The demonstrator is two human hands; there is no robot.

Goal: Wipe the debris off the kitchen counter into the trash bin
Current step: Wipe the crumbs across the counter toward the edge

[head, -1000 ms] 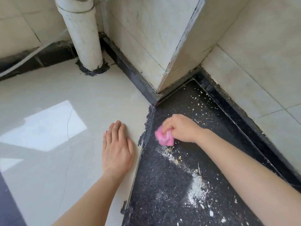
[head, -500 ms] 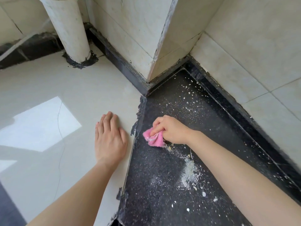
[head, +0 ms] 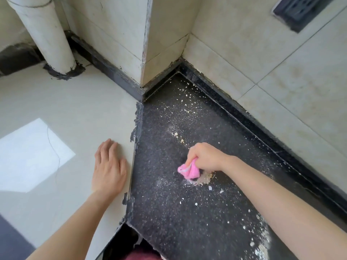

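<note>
Starting at the near edge of the dark tabletop (head: 169,222), one loose drift of pale crumbs (head: 261,246) is found at the right. A reddish object (head: 142,255) is glimpsed below the edge (whether it is the trash bin cannot be told).

Farther in, the left hand (head: 109,169) is laid flat on the pale tabletop (head: 65,109), fingers straight and close together, with nothing held. The right hand (head: 204,156) is curled round one pink cloth (head: 188,170). The cloth is bunched and pressed onto the dark surface, touching one gathered pile of debris (head: 203,180) just beside it.

The cloth is judged soft, limp and light. It is best taken bunched in the fingers, with a wad left protruding as the wiping face. The debris is judged dry, crumbly and very light, part powder and part chips. It cannot be gripped and is likely to scatter under a fast stroke, so slow pushes toward the edge are advised.

Counted: two hands, one cloth, one pile, one drift. The scattered specks (head: 185,94) toward the far corner are too many to count. Beyond them, one white pipe (head: 45,34) and one dark grille (head: 300,10) are seen at the tiled walls.
</note>
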